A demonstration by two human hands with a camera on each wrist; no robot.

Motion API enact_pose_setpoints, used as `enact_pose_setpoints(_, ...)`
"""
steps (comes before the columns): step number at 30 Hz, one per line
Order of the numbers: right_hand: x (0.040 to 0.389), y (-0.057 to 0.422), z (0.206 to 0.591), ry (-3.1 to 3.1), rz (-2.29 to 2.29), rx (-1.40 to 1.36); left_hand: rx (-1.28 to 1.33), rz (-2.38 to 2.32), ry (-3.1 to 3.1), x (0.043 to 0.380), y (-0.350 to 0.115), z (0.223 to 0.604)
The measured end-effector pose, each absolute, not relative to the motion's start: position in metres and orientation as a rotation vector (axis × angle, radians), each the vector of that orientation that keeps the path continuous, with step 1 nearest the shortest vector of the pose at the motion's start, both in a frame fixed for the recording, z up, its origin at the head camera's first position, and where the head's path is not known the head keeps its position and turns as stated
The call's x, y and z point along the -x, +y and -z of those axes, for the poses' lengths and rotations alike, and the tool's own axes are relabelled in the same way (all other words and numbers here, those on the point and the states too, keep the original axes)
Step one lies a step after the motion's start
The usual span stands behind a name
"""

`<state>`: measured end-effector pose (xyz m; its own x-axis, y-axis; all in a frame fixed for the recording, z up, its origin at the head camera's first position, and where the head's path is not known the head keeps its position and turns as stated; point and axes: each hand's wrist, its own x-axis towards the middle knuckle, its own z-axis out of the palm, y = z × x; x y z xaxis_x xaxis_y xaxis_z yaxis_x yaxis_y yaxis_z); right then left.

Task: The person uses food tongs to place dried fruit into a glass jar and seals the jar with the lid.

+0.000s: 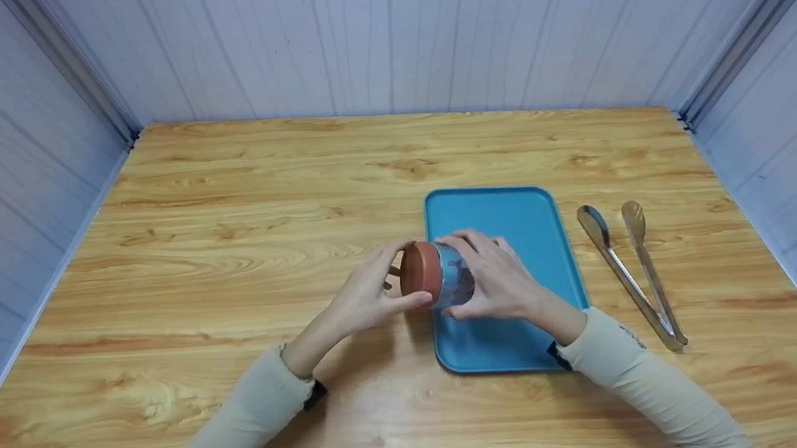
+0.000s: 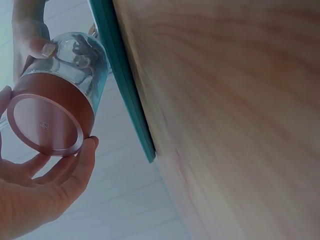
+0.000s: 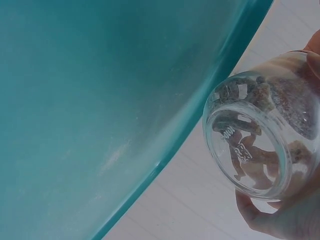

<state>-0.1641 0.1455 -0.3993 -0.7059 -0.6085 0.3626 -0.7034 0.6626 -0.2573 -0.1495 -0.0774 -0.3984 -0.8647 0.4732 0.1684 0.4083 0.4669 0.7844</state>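
A clear jar with a reddish-brown lid lies tilted sideways between both hands, over the left edge of a blue tray. My left hand grips the lid, thumb and fingers spread around its rim. With the right hand I hold the glass body near its base. Small dark brown pieces show through the glass in the right wrist view. In the left wrist view the lid sits on the jar's mouth, its flat top facing that camera.
Metal tongs lie spread on the wooden table, right of the tray. Pale panelled walls stand behind the table and at both sides.
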Motion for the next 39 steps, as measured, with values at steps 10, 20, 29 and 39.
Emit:
enact_pose_setpoints(10, 0.1639, 0.1439, 0.3996, -2.629, -0.583, -1.063, -0.66, -1.343, 2.655, 0.1483, -0.0753, 0.3975)
enact_pose_setpoints(20, 0.164, 0.1436, 0.3994, -2.616, -0.586, -1.081, -0.722, -1.313, 2.683, 0.1476, -0.0769, 0.3967)
enact_pose_setpoints(29, 0.1643, 0.145, 0.4003, -2.629, -0.596, -1.082, -0.922, -1.259, 2.734, 0.1484, -0.0788, 0.3984)
enact_pose_setpoints(39, 0.1637, 0.1455, 0.4007, -2.628, -0.626, -1.072, -1.035, -1.208, 2.768, 0.1492, -0.0803, 0.4006)
